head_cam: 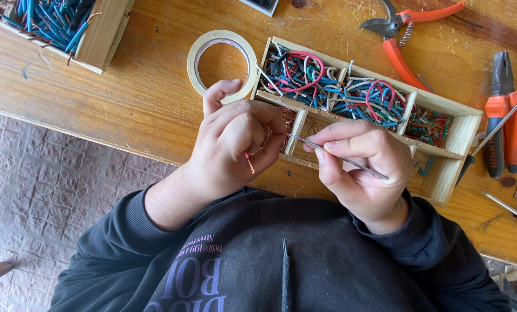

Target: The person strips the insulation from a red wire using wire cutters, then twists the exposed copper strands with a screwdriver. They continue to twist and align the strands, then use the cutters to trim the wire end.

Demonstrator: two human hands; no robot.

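My left hand [235, 141] is closed around a short piece of red wire with bare copper strands [250, 163] sticking out below the fingers. My right hand [356, 164] pinches a thin metal tool [304, 140] between thumb and fingers, its tip pointing left to the copper at my left fingertips. Both hands hover over the near edge of a wooden compartment box [463, 136]. The box's far compartments hold several cut wires [304, 78] in red, blue, green and white. A near compartment holds copper strands, partly hidden by my left hand.
A roll of masking tape [196, 65] lies on the wooden table [125, 98] left of the box. Orange pruning shears [400, 34] lie behind it. Orange pliers [504, 110] and small screwdrivers [509, 209] sit at right. A second wooden box with blue wires [99, 34] stands far left.
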